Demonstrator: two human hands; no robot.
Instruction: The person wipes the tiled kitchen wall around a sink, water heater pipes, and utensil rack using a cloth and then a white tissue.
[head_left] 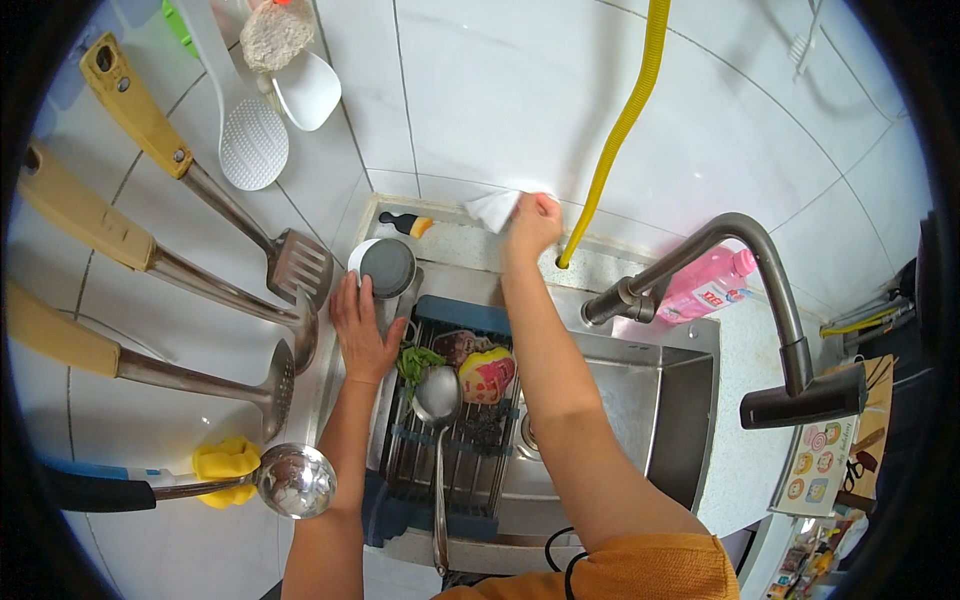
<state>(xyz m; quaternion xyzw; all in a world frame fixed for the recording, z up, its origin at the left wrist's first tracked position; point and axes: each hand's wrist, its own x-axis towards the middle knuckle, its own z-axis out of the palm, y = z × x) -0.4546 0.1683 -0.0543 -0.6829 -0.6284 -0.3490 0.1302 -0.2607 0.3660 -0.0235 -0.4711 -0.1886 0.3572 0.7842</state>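
Observation:
My right hand (535, 225) is closed on a white cloth or tissue (493, 210) and presses it against the ledge behind the sink, by the tiled wall. At the left corner, my left hand (362, 325) has its fingers stretched out and its thumb apart. Its fingertips touch the side of a round white container with a dark grey top (388, 267). Just beyond that lies a small black-handled brush (405, 223) with an orange tip. Below my arms, a rack with blue ends (462, 314) holds a large metal spoon (437, 400), green leaves (415, 365) and a red-and-yellow printed piece (487, 376).
A steel sink (620, 400) extends right under a grey curved faucet (745, 225). Behind the faucet stands a pink bottle (705, 285). A yellow hose (615, 130) runs down to the ledge. Several utensils, including a slotted turner (298, 262) and a ladle (297, 480), hang along the left wall.

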